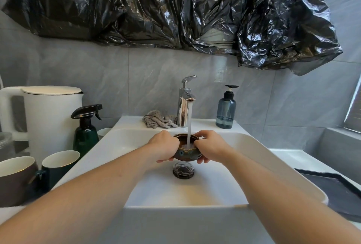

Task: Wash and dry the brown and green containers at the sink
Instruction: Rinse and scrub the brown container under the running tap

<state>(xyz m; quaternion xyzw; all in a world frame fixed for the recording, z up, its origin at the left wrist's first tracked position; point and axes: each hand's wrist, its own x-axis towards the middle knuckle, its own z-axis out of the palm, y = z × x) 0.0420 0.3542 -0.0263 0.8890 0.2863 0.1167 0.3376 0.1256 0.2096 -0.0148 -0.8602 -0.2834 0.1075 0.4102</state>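
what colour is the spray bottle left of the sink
Dark green plastic spray bottle with a black trigger top, seen in the head view.

Home washroom indicated by white sink (259, 146), chrome tap (184, 105), soap bottle (226, 109), grey wall tiles (97, 71), kettle (48, 111)

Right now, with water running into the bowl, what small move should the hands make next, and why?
Probably tilt the brown bowl slightly to pour out the water. Both the left hand and the right hand grip its rim under the tap, the stream lands inside it, and water is pooling there above the drain.
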